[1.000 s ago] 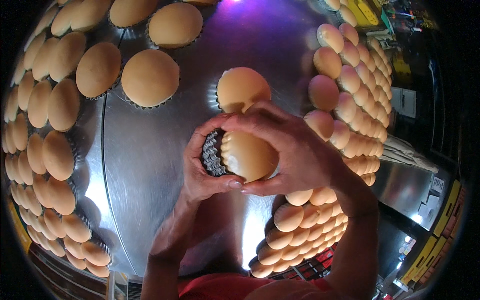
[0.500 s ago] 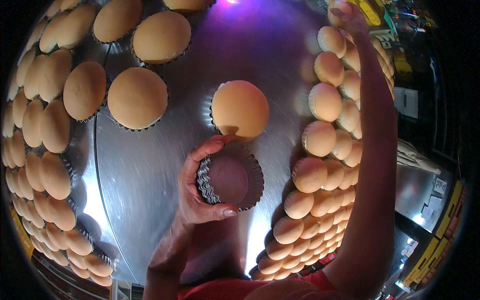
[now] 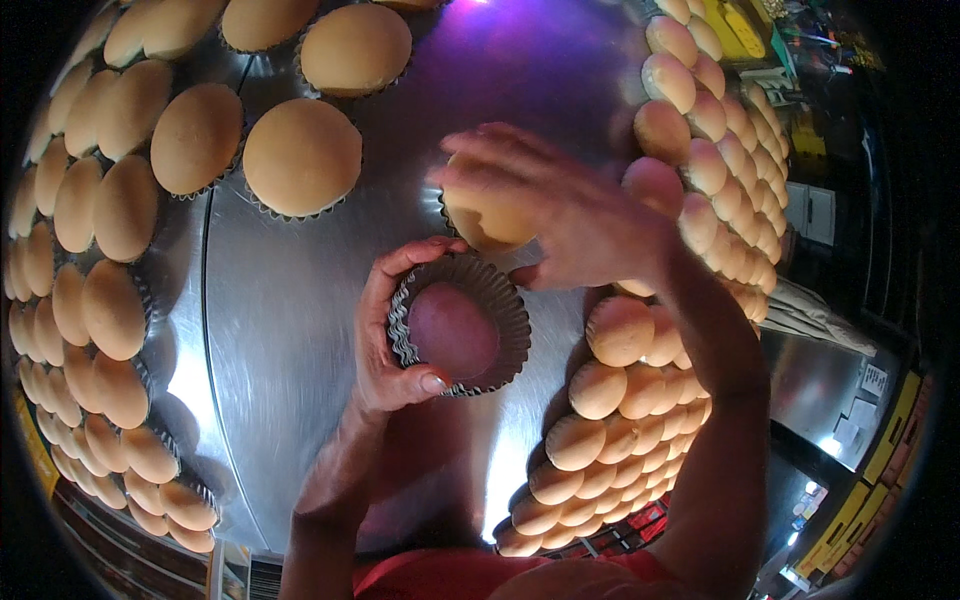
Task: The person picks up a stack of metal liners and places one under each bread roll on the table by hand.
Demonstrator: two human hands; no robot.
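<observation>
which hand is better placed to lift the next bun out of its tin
Right, probably. The right hand already spreads over the bun sitting in its tin, fingers arched above it. The left hand is occupied, gripping the empty fluted tin.

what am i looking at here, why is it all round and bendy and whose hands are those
This is one picture from a wide fisheye camera worn on a person's head, looking down at their own work. The lens bends straight edges near the rim, which gives the round look. No machine is involved: the two bare hands belong to the wearer, with the forearms coming in from the bottom edge.

The left hand holds an empty fluted baking tin, dark and crinkled at the rim, just above a shiny metal table. The right hand is cupped over a round golden bun just behind the tin, fingers spread on top of it.

Around them lie many more buns: buns in tins on the left and top, and rows of bare buns packed along the right.
</observation>
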